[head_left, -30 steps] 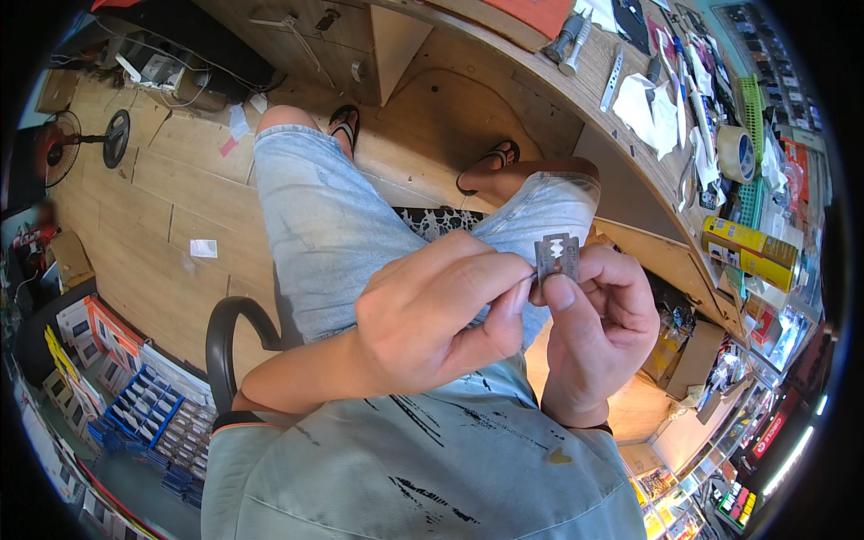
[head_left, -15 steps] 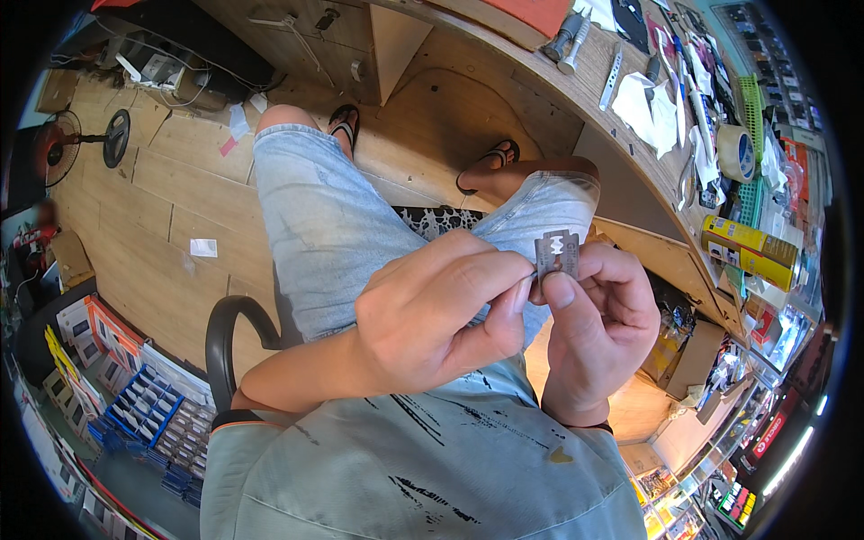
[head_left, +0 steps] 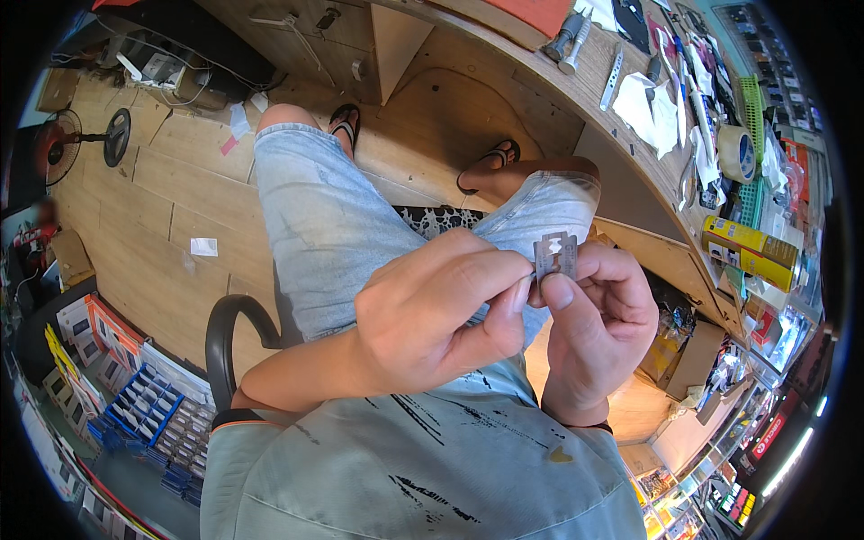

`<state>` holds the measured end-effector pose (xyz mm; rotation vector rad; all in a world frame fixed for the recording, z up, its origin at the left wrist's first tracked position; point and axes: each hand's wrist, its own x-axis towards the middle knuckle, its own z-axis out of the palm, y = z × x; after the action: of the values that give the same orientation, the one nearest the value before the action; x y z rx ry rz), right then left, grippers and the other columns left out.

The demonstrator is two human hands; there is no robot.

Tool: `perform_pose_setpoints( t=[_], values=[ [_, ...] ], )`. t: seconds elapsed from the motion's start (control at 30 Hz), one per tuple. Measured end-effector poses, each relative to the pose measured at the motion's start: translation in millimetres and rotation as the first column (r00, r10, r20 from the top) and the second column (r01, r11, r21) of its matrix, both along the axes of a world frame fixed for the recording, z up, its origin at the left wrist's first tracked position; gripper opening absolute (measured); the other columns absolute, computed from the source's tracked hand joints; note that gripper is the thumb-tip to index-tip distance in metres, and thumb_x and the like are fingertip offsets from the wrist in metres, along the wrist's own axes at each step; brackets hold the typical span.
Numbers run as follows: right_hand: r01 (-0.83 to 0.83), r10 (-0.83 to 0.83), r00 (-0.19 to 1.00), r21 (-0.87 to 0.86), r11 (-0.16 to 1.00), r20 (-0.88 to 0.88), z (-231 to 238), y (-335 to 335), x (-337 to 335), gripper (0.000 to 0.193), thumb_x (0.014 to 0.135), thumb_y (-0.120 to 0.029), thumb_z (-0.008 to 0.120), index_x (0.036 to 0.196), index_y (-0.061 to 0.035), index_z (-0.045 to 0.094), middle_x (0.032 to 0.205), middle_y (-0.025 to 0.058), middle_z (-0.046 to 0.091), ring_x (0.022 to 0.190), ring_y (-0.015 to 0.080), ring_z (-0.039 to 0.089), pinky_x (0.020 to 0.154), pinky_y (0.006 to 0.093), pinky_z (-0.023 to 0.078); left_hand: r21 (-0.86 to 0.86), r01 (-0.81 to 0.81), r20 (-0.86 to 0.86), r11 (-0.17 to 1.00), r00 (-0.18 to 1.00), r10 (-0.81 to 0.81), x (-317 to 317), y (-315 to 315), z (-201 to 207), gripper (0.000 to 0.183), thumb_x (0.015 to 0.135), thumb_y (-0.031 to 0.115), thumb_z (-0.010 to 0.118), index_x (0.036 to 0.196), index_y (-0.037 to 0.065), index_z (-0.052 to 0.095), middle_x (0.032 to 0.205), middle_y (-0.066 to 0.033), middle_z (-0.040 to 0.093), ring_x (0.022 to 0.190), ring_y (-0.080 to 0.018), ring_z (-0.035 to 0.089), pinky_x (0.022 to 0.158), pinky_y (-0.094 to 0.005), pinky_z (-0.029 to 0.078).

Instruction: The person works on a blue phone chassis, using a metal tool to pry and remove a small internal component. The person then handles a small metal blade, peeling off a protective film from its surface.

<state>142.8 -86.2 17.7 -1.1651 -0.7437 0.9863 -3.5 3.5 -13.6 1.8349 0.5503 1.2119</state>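
Observation:
A grey double-edged razor blade [head_left: 556, 246] with a cut-out slot stands upright above my lap. My right hand [head_left: 605, 315] pinches it by its lower part, between the thumb in front and the fingers behind. My left hand [head_left: 441, 301] is closed, thumb against forefinger, with its fingertips close beside the blade's left edge. A small dark sliver shows at those fingertips; what it belongs to is hidden by the fingers. Both hands meet over my light denim shorts [head_left: 315, 225].
A wooden workbench [head_left: 621, 117] curves along the upper right, bearing tweezers [head_left: 612, 79], white paper, a tape roll [head_left: 736, 153] and a yellow spray can [head_left: 749, 252]. A black chair armrest [head_left: 220, 337] is at my left. Beyond it are blue trays [head_left: 144, 405] of small parts and a fan [head_left: 58, 148].
The razor blade has tilted and shifted very slightly. Both hands keep almost the same place and the same pinch.

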Motion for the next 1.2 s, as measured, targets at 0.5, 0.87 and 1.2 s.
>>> perform_pose_setpoints(
  t=[0.5,0.87,1.2],
  values=[
    [-0.017,0.017,0.998,-0.004,1.000,0.067,-2.9,-2.2,1.3,0.019,0.090,0.012,0.069,0.107,0.0095,0.061,0.100,0.0156,0.071,0.089,0.0174,0.070,0.081,0.0302,0.056,-0.002,-0.012,0.008,1.000,1.000,0.012,-0.4,-0.2,-0.2,0.018,0.083,-0.010,0.069,0.100,-0.006,0.067,0.080,-0.0138,0.069,0.065,-0.0204,0.064,0.059,-0.0284,0.053],
    [0.017,-0.020,0.996,0.040,0.999,0.087,-2.3,0.3,-2.8,0.020,0.091,0.012,0.069,0.108,0.0086,0.060,0.098,0.0144,0.070,0.088,0.0165,0.069,0.080,0.0293,0.056,0.006,-0.005,0.006,1.000,1.000,0.005,-0.2,0.0,-1.0,0.019,0.082,-0.010,0.070,0.101,-0.006,0.067,0.080,-0.0142,0.069,0.066,-0.0208,0.066,0.059,-0.0288,0.054],
    [0.031,-0.039,0.982,0.046,0.998,0.187,-3.8,0.2,-3.9,0.022,0.088,0.014,0.071,0.108,0.0096,0.060,0.097,0.0151,0.070,0.086,0.0157,0.067,0.078,0.0272,0.052,0.019,-0.013,-0.018,1.000,1.000,0.013,-1.4,-1.2,-1.1,0.022,0.080,-0.011,0.069,0.102,-0.006,0.068,0.081,-0.0146,0.069,0.066,-0.0209,0.065,0.059,-0.0290,0.054]
  ],
)
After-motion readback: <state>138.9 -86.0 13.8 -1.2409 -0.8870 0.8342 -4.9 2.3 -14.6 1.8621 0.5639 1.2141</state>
